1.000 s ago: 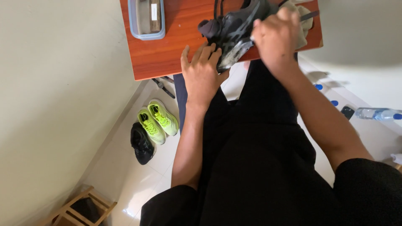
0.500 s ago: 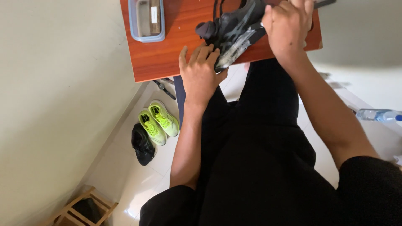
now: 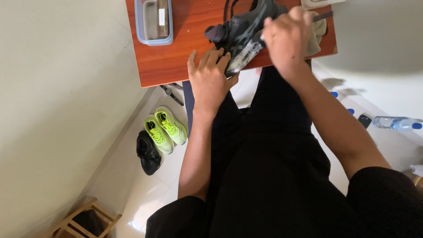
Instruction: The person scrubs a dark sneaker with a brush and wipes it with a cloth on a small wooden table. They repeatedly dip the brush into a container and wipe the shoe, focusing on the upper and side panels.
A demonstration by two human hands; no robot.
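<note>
A dark grey sneaker (image 3: 240, 28) lies on its side on a small reddish wooden table (image 3: 176, 61), with its pale, dirty sole facing me. My left hand (image 3: 211, 75) lies at the table's near edge with fingers against the sole, steadying the shoe. Over the shoe's right part, my right hand (image 3: 286, 37) is closed around a beige cloth (image 3: 318, 31) and a thin dark handle that pokes out to the right. What is on the handle's end is hidden.
A clear blue-rimmed plastic box (image 3: 153, 20) with a brush inside stands at the table's far left. On the tiled floor lie a pair of neon green sneakers (image 3: 165, 128), a black shoe (image 3: 147, 153), a wooden stool (image 3: 79, 220) and a water bottle (image 3: 394, 123).
My right hand has shifted up and to the right over the shoe and back a little. The left hand stays on the sole.
</note>
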